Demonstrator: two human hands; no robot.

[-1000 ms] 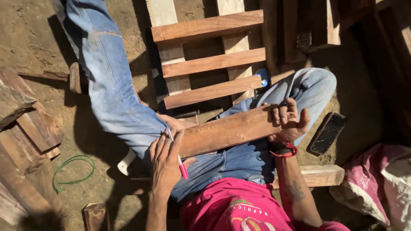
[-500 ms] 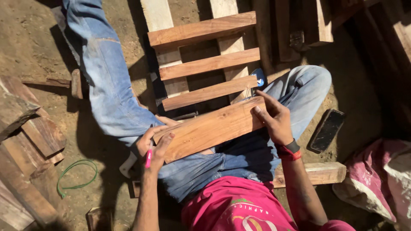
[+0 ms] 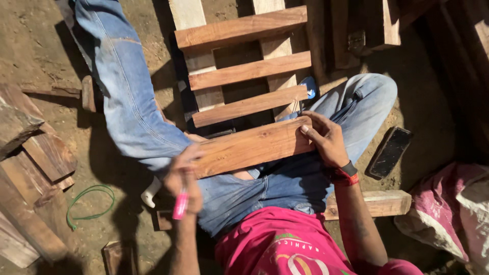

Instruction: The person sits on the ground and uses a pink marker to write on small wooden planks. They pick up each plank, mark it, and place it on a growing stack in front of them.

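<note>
At the left edge of the dirt floor (image 3: 41, 40) lie stacked wood scraps (image 3: 30, 153) and a green wire loop (image 3: 89, 203). The left hand (image 3: 184, 175), blurred, is clenched around a pink marker (image 3: 180, 205) at the left end of a plank (image 3: 252, 145), which rests across the lap in blue jeans (image 3: 132, 107), likely for steadiness. The right hand (image 3: 326, 140) presses spread fingers on the plank's right end. Behind it are 3 slats (image 3: 244, 71); a black phone (image 3: 389, 152) lies to the right. The marker's tip is hard to make out.

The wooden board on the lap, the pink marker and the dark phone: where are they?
wooden board (image 3: 249, 145), head view, middle of its top face
pink marker (image 3: 180, 205), head view, its barrel
dark phone (image 3: 389, 152), head view, its middle
</note>
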